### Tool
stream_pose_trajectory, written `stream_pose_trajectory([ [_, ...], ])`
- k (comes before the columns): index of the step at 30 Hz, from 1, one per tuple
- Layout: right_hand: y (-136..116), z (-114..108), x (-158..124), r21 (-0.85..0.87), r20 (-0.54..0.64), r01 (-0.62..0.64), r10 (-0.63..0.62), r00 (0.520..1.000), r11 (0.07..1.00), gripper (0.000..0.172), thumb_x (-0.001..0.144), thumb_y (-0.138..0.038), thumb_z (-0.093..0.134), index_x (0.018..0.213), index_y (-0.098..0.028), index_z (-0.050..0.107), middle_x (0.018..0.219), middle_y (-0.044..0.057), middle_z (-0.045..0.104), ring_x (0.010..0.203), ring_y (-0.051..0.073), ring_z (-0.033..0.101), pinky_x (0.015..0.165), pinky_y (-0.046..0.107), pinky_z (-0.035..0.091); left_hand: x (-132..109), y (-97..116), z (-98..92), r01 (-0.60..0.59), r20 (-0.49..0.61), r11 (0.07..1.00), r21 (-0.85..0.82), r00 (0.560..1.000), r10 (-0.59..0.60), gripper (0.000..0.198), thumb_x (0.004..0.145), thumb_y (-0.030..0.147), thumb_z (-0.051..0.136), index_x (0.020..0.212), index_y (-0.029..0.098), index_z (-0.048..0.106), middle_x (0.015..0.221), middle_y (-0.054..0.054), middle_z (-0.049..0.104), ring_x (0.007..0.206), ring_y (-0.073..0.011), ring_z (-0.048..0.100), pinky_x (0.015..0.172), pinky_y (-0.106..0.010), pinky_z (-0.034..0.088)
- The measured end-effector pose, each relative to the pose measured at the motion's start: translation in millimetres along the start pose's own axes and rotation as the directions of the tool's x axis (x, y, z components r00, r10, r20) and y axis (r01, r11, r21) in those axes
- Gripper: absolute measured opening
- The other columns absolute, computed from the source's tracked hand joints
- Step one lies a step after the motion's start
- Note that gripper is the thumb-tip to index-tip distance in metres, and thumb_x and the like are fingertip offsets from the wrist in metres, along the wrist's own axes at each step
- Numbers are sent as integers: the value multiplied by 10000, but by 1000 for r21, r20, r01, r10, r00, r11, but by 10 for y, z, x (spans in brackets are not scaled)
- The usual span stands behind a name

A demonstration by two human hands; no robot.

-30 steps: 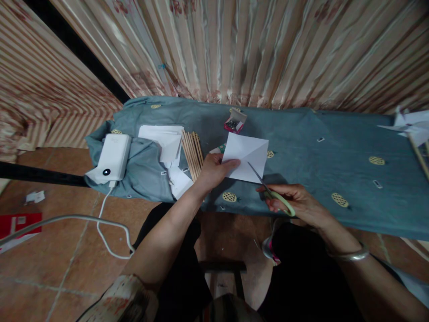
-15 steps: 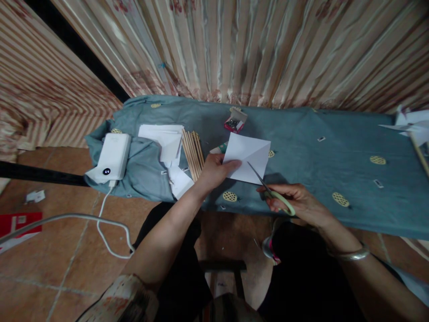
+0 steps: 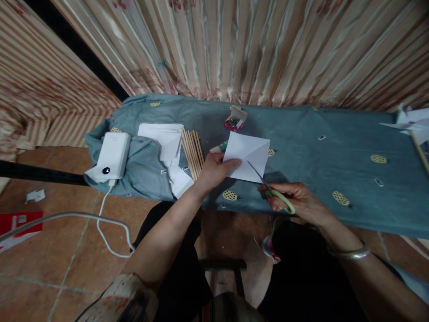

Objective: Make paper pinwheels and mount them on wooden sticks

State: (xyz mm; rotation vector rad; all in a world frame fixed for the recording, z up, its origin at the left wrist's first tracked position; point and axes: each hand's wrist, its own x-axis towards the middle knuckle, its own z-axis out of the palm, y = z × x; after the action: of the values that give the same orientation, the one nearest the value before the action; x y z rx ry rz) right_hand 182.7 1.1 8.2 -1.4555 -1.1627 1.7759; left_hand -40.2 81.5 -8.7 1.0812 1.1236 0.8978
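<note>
My left hand point(image 3: 217, 170) grips the left edge of a square sheet of white paper point(image 3: 250, 150), thumb on top. A diagonal crease runs across the sheet. My right hand point(image 3: 291, 197) is closed round the light green handles of a pair of scissors point(image 3: 284, 201). Their dark blades reach over the lower right part of the paper, tip close to its middle; whether they are cutting there I cannot tell. Left of the sheet lies a bundle of wooden sticks point(image 3: 192, 154). Beyond it stands a small open red box point(image 3: 235, 120) with small metal pieces inside.
A blue-green cloth point(image 3: 301, 138) with pineapple prints covers the narrow table. White paper sheets point(image 3: 162, 134) lie left of the sticks, near a white power bank point(image 3: 115, 154) with a cable point(image 3: 100, 214). Folded white paper on a stick point(image 3: 414, 120) rests at far right. Curtains point(image 3: 234, 49) hang behind.
Almost nothing differs. The paper, both hands and the scissors hold nearly the same positions, with only a very slight shift of the whole view.
</note>
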Motion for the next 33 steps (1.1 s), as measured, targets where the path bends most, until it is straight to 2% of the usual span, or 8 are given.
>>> stream_pose_trajectory([
  [10,-3,-28,-10,-55,74,-11,15,997,998,577,606,-530,840,1017,-135,750,666,24,619,602,122,547,557,259,456,4,26,-7,21,-2,999,-40,1000,-21,190,655,284,779,736,118,730,695,-51,699,610,-139,607,560,-247,462],
  [16,-73,-317,-148,-88,84,-52,60,995,995,595,565,-569,856,980,-159,742,750,53,667,685,160,595,636,280,484,60,12,-105,-27,-72,998,-52,997,23,192,647,300,771,727,133,720,682,-27,686,585,-119,590,547,-239,443],
  [18,-76,-432,-175,-104,22,-24,26,999,994,576,605,-571,838,996,-160,734,764,66,687,680,157,599,623,273,472,58,6,-114,-44,-72,998,-39,997,41,204,633,312,774,724,138,718,671,-21,676,579,-117,578,538,-237,432],
  [20,-64,-497,-168,-114,-135,53,-69,988,992,536,641,-537,833,1026,-182,719,792,67,707,671,146,593,596,260,452,42,-2,-91,-45,-48,999,-29,998,44,207,622,317,774,713,142,715,662,-21,668,572,-120,567,528,-237,425],
  [23,-57,-472,-115,-96,-378,175,-199,904,980,458,673,-459,834,1036,-218,693,841,47,724,676,133,592,620,253,455,0,-33,-1,-4,4,1000,25,1000,4,191,617,321,764,660,145,701,604,-17,633,527,-118,526,481,-229,382],
  [28,-154,-380,-29,-111,-533,299,-311,787,948,390,657,-287,857,994,-203,680,874,26,739,788,135,635,760,249,482,-103,-110,200,29,154,983,183,986,-57,206,628,324,718,569,139,647,528,5,546,502,-114,473,453,-216,322],
  [30,-202,-462,-1,-59,-612,359,-318,724,931,335,661,-263,855,937,-183,683,798,11,729,706,100,618,675,209,467,-143,-129,255,19,206,974,225,976,-66,212,628,332,694,575,134,641,532,14,528,520,-117,473,467,-212,327],
  [33,-237,-679,29,110,-746,529,-282,603,841,268,725,-379,799,819,-172,659,709,13,712,576,70,583,486,172,386,-184,-141,290,11,238,962,274,968,-79,239,633,362,665,583,131,628,542,23,508,529,-111,458,474,-206,318],
])
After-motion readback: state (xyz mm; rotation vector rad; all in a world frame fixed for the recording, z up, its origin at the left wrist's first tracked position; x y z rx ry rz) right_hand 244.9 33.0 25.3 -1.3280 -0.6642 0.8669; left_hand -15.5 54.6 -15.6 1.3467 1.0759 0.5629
